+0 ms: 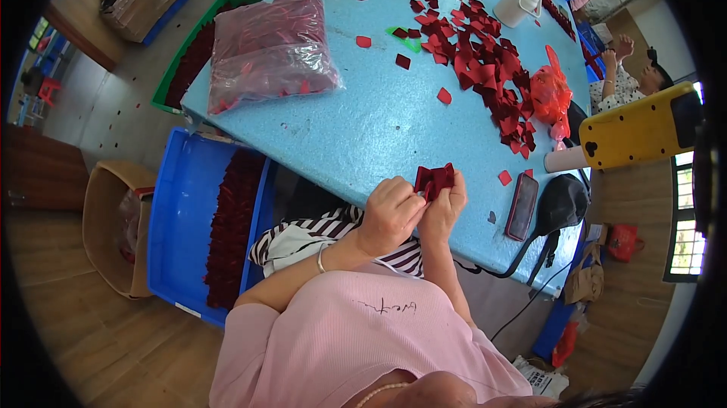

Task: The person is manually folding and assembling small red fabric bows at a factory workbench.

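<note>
Left hand and right hand pinch dark-red folded cloth, seemingly unfinished; loose red cloth squares lie unworked; blue plastic tray stands part-filled.

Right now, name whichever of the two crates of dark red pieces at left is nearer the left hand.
The blue crate, nearer the left hand; the green crate sits farther off, left of the clear bag.

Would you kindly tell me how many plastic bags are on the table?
2 visible: a clear bag on the left and a red bag on the right; others may be hidden.
</note>
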Demonstrator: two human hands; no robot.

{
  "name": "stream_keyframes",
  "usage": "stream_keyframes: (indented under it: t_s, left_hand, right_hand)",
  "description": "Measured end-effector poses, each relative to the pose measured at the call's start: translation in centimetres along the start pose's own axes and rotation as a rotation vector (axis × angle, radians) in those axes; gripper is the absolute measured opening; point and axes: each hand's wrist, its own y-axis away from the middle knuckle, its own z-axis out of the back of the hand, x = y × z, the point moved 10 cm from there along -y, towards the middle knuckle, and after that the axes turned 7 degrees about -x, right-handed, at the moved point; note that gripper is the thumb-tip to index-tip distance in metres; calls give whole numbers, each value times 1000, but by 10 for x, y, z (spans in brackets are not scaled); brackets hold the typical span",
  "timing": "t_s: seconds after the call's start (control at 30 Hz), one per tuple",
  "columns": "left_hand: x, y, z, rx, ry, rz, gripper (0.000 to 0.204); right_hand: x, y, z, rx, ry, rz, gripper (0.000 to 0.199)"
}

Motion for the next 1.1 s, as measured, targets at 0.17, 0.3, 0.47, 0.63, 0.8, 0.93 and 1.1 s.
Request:
stream_keyframes:
  t_s: [0.17, 0.3, 0.47, 0.63, 0.8, 0.93, 1.1]
  left_hand:
    - [1, 5, -4, 72, 222, 132, 14]
    - [47, 33, -16, 86, 520, 620, 11]
    - [49, 28, -31, 75, 681, 720, 20]
    - [46, 25, -37, 127, 760, 760, 23]
    - [37, 11, -30, 132, 745, 650, 28]
    - [37, 8, -27, 146, 702, 626, 31]
    - [35, 6, -29, 191, 676, 603, 36]
  right_hand:
    - [-11, 2, 5, -42, -211, -177, 16]
    - [-11, 2, 5, -2, -298, -300, 15]
    - [-10, 4, 9, -27, -292, -278, 13]
    - [-10, 7, 9, -48, -332, -315, 12]
    - [-11, 6, 6, -21, -356, -337, 12]
    - [-11, 7, 5, -44, -355, -337, 12]
    - [-12, 6, 5, -27, -361, -357, 14]
